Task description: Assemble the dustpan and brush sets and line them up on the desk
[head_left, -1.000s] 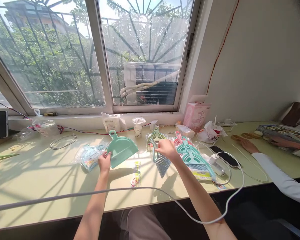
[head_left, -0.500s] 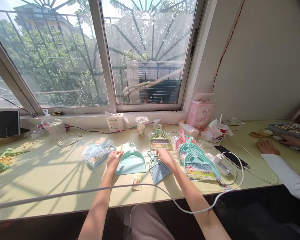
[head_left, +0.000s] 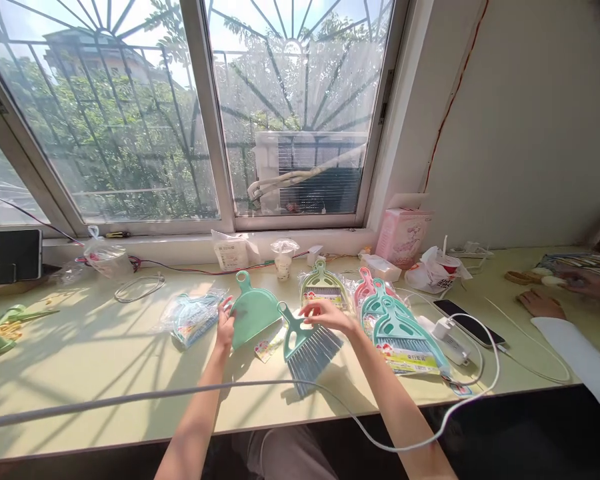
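Note:
My left hand [head_left: 225,324] grips the left edge of a green dustpan [head_left: 255,312], which is tilted up off the table. In my right hand [head_left: 325,313] is a small green brush [head_left: 307,353], held near its handle with the blue-grey bristles pointing down toward me. A printed card [head_left: 267,348] lies between the two, partly behind the brush. Left of my left hand sits a bagged blue set [head_left: 195,319]. Beyond my right hand is a bagged olive-green set [head_left: 323,283], and to its right are pink [head_left: 366,283] and teal [head_left: 405,333] sets.
A grey-white cable [head_left: 130,395] crosses in front of my forearms. A phone [head_left: 467,321] and white charger [head_left: 450,340] lie to the right. Another person's hand [head_left: 543,305] rests at the far right. A cup [head_left: 283,260] and pink box [head_left: 404,237] stand by the window.
The dustpan has been lifted and tilted by my left hand. My right hand has raised the brush and moved it left and toward me. The card looks turned.

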{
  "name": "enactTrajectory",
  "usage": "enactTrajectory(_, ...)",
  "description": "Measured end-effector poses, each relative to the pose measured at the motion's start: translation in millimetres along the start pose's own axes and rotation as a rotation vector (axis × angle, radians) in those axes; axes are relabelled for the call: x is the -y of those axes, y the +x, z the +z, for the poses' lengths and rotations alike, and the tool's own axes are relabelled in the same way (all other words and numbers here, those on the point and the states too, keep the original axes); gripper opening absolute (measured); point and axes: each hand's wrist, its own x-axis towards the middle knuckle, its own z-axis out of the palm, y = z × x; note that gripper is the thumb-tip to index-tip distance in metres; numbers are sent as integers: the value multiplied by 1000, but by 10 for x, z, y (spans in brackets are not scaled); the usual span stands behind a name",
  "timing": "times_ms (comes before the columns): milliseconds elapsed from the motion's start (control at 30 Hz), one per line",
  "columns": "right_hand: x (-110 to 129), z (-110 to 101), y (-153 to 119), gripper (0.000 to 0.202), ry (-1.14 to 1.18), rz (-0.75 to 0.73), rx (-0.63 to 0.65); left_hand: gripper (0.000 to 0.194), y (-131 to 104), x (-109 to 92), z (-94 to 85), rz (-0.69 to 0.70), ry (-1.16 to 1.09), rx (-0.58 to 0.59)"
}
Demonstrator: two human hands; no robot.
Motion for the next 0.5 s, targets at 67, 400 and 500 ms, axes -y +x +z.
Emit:
enactTrajectory(67,129,194,141,15,98,-48,-75,62,-29,-35,25,-12,-42,9)
enactTrajectory(400,44,1219,537,12,-200,-101,-612,57,-244,-240,152,2,12,224)
enactTrajectory(500,-75,1186,553,8,-214,-160,-754,53,-242,-232,171,23,19,220)
